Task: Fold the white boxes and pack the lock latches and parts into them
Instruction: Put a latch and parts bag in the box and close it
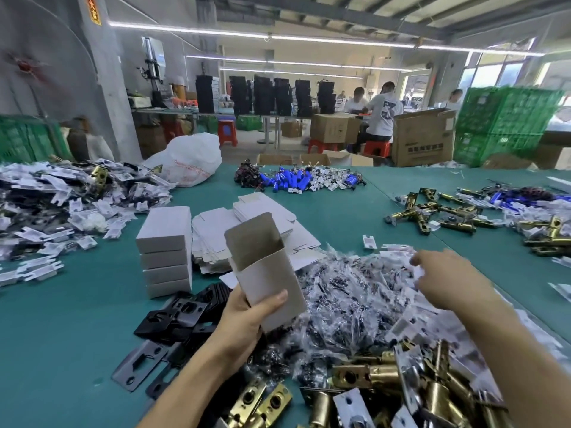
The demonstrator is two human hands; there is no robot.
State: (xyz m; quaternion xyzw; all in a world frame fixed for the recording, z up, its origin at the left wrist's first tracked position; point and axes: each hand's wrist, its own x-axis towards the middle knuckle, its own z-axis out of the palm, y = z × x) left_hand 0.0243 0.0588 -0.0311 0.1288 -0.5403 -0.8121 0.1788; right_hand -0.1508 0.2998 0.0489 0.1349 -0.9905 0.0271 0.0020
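My left hand [247, 316] grips a folded white box [265, 273] by its lower end, holding it upright with the top flap open and the inside empty. My right hand [445, 279] reaches out over a heap of small clear bags of screws and parts [349, 301], fingers loosely bent, nothing visibly held. Brass lock latches [386, 387] lie piled at the bottom right. Black strike plates [182, 316] lie just left of my left wrist. A stack of closed white boxes [165, 251] stands to the left, with flat unfolded box blanks [247, 230] behind it.
The green table [61, 335] also carries a pile of white and black parts [61, 205] at the left, blue batteries [290, 180] at the far middle, more brass latches [448, 214] at the right and a white plastic sack [188, 162]. People sit working beyond cardboard cartons [423, 137].
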